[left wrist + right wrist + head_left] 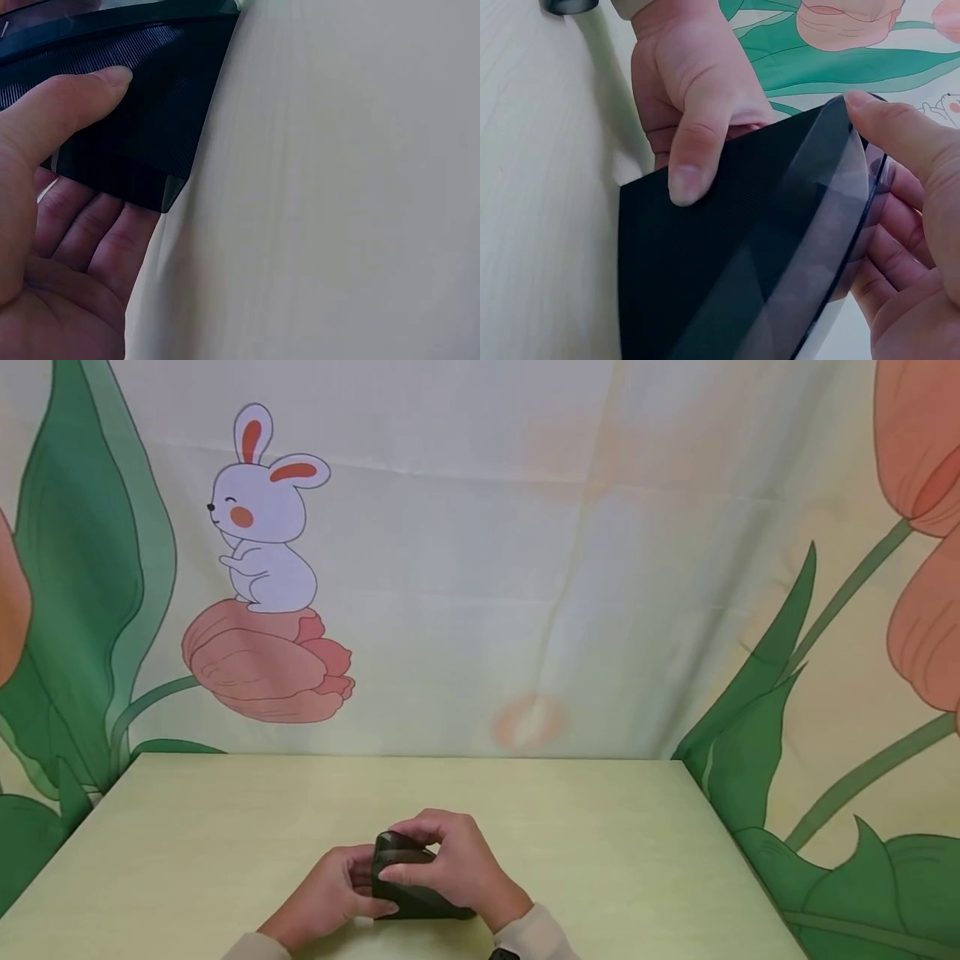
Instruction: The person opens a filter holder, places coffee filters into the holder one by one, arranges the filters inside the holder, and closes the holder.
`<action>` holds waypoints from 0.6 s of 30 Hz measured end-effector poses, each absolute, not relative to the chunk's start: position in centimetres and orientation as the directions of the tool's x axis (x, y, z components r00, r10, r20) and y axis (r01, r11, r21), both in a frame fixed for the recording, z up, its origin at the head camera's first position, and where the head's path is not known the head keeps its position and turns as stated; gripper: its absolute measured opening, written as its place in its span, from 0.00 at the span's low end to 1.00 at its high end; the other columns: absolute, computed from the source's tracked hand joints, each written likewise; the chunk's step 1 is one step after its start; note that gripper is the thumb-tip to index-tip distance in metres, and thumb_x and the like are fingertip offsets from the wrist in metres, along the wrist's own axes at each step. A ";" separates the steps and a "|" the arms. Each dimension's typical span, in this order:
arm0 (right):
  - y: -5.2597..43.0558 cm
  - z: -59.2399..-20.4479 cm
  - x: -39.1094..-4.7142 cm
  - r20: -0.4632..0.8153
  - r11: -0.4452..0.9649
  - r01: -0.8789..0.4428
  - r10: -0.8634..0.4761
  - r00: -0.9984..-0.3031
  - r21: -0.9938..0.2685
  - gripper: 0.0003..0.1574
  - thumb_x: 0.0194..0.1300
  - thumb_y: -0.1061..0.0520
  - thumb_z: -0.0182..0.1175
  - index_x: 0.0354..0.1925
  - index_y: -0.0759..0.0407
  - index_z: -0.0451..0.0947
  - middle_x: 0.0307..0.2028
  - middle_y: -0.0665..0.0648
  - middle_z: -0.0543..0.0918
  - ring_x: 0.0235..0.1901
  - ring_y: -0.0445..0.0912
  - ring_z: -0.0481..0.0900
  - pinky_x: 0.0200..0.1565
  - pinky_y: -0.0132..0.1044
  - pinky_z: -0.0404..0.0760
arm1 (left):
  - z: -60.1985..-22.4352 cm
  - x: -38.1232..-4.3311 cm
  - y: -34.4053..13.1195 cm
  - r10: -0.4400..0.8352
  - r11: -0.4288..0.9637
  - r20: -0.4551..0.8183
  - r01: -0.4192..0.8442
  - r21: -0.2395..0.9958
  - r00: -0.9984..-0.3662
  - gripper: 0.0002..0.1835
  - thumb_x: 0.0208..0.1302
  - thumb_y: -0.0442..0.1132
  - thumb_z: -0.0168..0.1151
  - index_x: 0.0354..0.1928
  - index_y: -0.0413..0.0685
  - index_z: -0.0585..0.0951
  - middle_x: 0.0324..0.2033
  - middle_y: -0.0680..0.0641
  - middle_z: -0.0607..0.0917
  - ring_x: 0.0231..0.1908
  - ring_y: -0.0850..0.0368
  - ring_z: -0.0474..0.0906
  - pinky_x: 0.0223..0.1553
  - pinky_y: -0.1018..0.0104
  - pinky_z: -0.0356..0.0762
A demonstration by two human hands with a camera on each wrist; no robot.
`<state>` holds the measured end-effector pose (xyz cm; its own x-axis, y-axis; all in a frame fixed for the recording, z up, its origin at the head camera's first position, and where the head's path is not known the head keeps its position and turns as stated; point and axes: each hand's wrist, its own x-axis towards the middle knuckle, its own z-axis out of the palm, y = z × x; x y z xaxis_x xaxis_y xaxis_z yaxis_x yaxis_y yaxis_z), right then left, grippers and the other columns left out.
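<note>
Both hands hold a black wedge-shaped plastic case low over the table, its finely ribbed face toward the head camera. Along its upper edge runs a smoky, see-through curved strip. My left hand grips the left end, thumb flat on the ribbed face and fingers behind. From the right, my right hand pinches the see-through upper edge, thumb on the near side and fingers on the far side. In the right wrist view those fingers show partly through the strip. The case's far side is hidden.
The pale wood-toned table extends around the hands. Behind it hangs a cloth backdrop printed with a rabbit, tulips and leaves. A small black device sits at the right wrist, near the pale sleeve.
</note>
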<state>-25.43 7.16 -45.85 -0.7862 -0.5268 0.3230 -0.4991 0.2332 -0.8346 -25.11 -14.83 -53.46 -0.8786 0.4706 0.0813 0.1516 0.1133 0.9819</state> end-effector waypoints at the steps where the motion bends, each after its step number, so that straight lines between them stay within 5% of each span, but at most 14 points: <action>1: 7.1 -45.9 -25.4 0.327 0.231 -0.500 -0.524 -0.786 -0.834 0.23 0.56 0.49 0.79 0.50 0.52 0.88 0.41 0.50 0.89 0.41 0.34 0.85 0.49 0.32 0.85 | -53.4 -25.1 -14.8 0.472 0.123 0.080 0.156 0.980 -0.878 0.31 0.53 0.33 0.80 0.59 0.36 0.81 0.52 0.38 0.88 0.47 0.60 0.88 0.49 0.70 0.85; 9: 7.4 -46.8 -25.6 0.334 0.210 -0.500 -0.525 -0.783 -0.841 0.27 0.57 0.50 0.79 0.54 0.51 0.85 0.46 0.50 0.89 0.45 0.39 0.85 0.52 0.34 0.84 | -52.8 -25.3 -15.0 0.500 0.271 0.094 0.258 0.927 -0.861 0.27 0.52 0.38 0.81 0.55 0.46 0.84 0.52 0.46 0.88 0.49 0.66 0.85 0.53 0.75 0.81; 14: 9.1 -46.5 -26.0 0.320 0.182 -0.467 -0.518 -0.794 -0.865 0.29 0.60 0.51 0.76 0.59 0.45 0.81 0.56 0.49 0.85 0.56 0.47 0.83 0.58 0.41 0.83 | -52.1 -25.6 -16.1 0.538 0.348 0.075 0.302 0.888 -0.839 0.35 0.51 0.43 0.82 0.63 0.55 0.80 0.61 0.53 0.84 0.65 0.57 0.77 0.64 0.79 0.70; 18: 11.8 -45.7 -26.8 0.329 0.135 -0.436 -0.474 -0.817 -0.890 0.27 0.66 0.54 0.71 0.63 0.46 0.78 0.62 0.50 0.81 0.64 0.52 0.78 0.64 0.47 0.79 | -50.8 -25.9 -17.4 0.549 0.390 0.028 0.286 0.875 -0.836 0.43 0.53 0.43 0.80 0.71 0.52 0.73 0.72 0.46 0.74 0.75 0.38 0.62 0.74 0.55 0.64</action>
<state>-26.75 11.76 -45.74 -0.8170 -0.4738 0.3287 -0.4361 0.1348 -0.8897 -25.93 -17.39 -50.77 -0.8356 0.5486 0.0282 0.2858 0.3903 0.8752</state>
